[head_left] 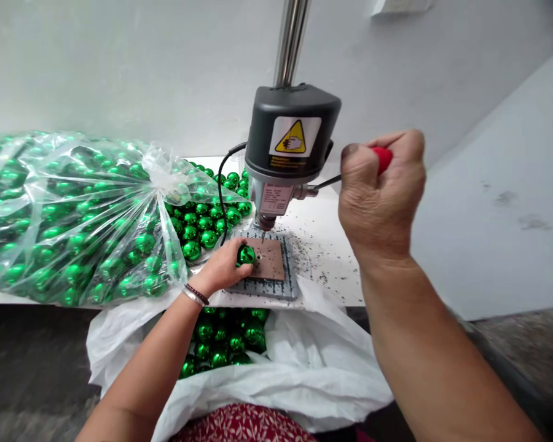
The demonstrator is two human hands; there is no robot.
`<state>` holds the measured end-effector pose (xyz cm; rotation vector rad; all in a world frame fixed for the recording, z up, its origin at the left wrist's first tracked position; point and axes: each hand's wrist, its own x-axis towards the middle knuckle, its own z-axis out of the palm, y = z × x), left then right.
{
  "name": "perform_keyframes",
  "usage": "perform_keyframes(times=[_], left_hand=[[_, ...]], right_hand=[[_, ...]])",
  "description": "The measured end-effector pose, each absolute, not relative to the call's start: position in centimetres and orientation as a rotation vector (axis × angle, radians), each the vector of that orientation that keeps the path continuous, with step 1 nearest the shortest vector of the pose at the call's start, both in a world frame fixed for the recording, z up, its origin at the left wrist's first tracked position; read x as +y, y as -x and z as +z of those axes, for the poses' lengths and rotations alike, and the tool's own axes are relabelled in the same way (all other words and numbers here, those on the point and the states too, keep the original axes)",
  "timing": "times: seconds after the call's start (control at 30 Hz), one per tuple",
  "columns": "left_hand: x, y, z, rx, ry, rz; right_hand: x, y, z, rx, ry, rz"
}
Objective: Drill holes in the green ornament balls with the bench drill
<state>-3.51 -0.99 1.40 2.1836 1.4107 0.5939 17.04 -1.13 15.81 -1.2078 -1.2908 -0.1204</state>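
Observation:
In the head view, my left hand [225, 265] pinches a shiny green ball [246, 255] between thumb and fingers. The ball is over the left part of a brown board [273, 261] lying on the drill's grey base plate [289, 285]. Above them stands a small drill press [290, 132] with a dark housing and a warning label. Its thin drill bit [263, 236] points down, to the right of the ball and apart from it. My right hand [381, 190] is wrapped round the red knob [383, 159] of the drill's lever, up on the right.
A knotted clear plastic bag [74, 227] full of green balls lies on the left of the white table [336, 245]. Loose green balls [203, 224] lie beside it. An open white bag [313, 368] below the table edge holds more. Dark shavings surround the base; a black cable [220, 184] hangs left.

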Motion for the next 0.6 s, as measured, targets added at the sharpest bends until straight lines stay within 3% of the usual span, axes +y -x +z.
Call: perform_keyframes(times=[0.17, 0.6], left_hand=[[-1.2, 2.9, -0.1, 1.365, -2.363, 0.709], [-0.4, 3.6, 0.6, 1.397, -1.85, 0.746]], right_hand=[[-0.9, -17.2, 15.4, -1.297, 1.151, -0.174], [-1.1, -17.1, 15.7, -1.295, 1.221, -0.108]])
